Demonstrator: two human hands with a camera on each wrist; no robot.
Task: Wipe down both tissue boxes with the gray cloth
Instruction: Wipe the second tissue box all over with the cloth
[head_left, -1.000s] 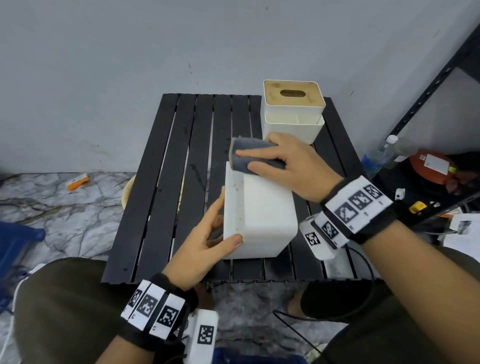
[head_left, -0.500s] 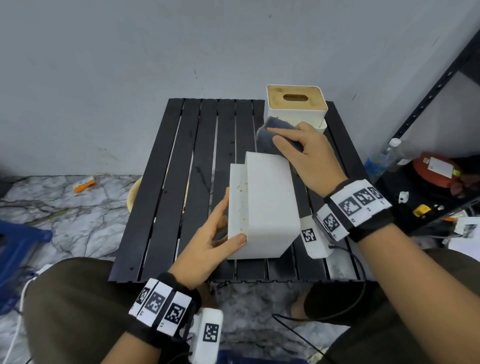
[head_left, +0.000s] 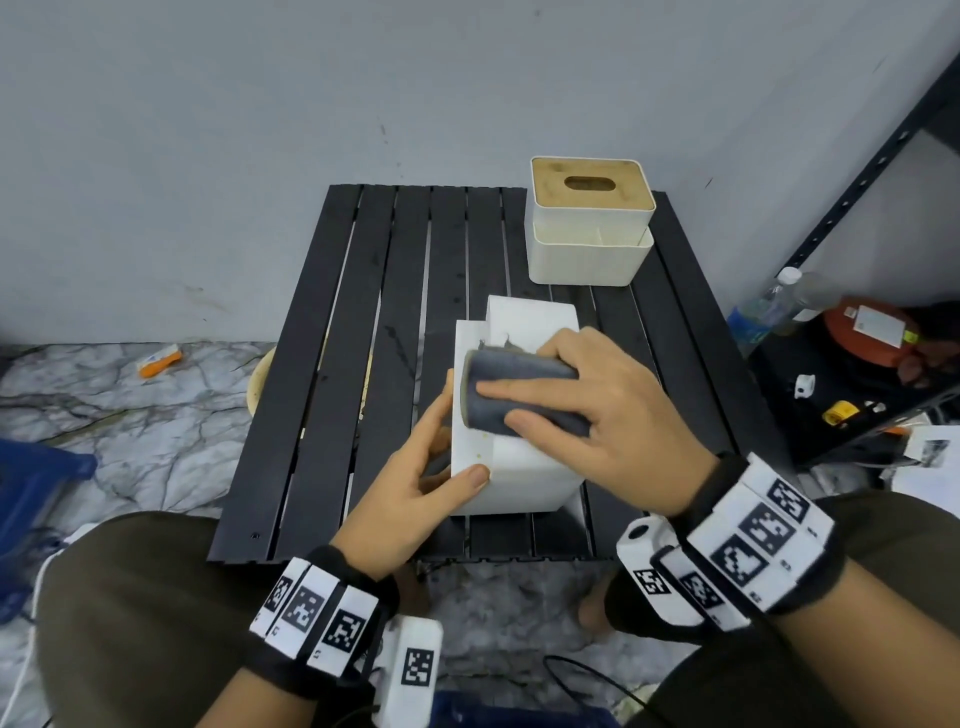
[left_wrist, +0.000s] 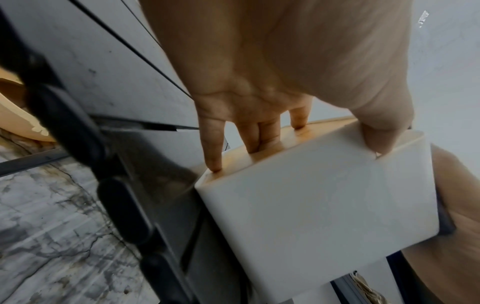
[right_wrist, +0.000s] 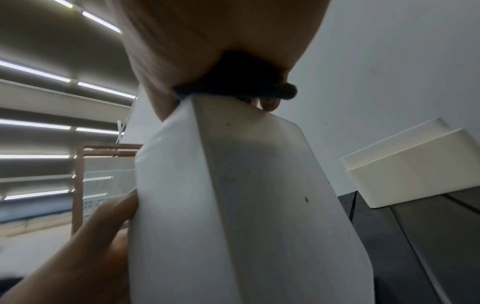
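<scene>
A white tissue box lies on its side in the middle of the black slatted table. My left hand grips its near left corner, straight fingers against the wooden face and thumb on the upper face. My right hand holds the folded gray cloth and presses it on the box's upper face near the left edge. From the right wrist, the cloth shows as a dark strip under my palm on the box. The second tissue box, with a slotted wooden lid, stands at the back right corner.
A grey wall rises right behind the table. A dark metal shelf on the right carries a bottle and small items. A blue crate sits on the marble floor at left. A beige bowl shows under the table's left side.
My right hand slid the cloth off the box's far end, then drew it back over the upper face toward me. The left hand kept its grip on the box.
</scene>
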